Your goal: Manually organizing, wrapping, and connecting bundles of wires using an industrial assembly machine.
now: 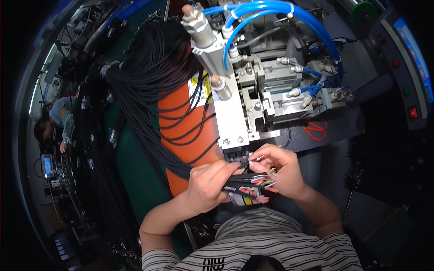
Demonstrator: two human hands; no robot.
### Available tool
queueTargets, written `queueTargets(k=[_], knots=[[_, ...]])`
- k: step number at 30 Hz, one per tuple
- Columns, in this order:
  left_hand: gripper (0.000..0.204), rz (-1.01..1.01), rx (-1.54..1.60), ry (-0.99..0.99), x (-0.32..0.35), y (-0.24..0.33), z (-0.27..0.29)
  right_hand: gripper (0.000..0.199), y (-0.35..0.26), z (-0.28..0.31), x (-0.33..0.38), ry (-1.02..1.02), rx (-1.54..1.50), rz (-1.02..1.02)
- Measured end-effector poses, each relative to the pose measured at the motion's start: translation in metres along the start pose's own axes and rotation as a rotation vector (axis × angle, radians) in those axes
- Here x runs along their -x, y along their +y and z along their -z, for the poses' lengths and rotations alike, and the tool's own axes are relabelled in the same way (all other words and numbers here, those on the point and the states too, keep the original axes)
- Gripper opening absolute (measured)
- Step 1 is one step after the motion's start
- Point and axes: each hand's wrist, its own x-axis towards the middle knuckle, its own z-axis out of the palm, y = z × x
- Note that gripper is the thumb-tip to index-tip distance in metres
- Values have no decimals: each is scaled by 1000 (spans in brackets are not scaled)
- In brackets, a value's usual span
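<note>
Several black cables (241, 183) with stripped ends lie in my left hand (209, 183), which is closed around them. Their thin coloured wires (260, 181) fan out to the right, under my right hand. My right hand (281, 168) has thumb and fingertips pinched on the end of one cable, where short bare wires stick out. Both hands meet just below the front of a metal pneumatic machine (231, 115), close to its dark lower fixture (237, 155). The fingers partly hide the cable in the pinch.
A large bundle of black cables (149, 86) spreads over the orange surface (190, 128) on the left. Blue air hoses (280, 8) arch above the machine. A red looped cord (315, 130) lies right of it. A control panel (409, 67) stands far right; another person (58, 119) works far left.
</note>
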Motion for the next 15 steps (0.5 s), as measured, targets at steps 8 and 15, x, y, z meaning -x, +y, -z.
queueTargets(k=[8, 15], knots=[[52, -68, -138, 42, -4, 2, -7, 13, -5, -2, 4, 60, -296, -171], [39, -199, -221, 38, -4, 5, -13, 8, -13, 12, -7, -140, -492, -491]])
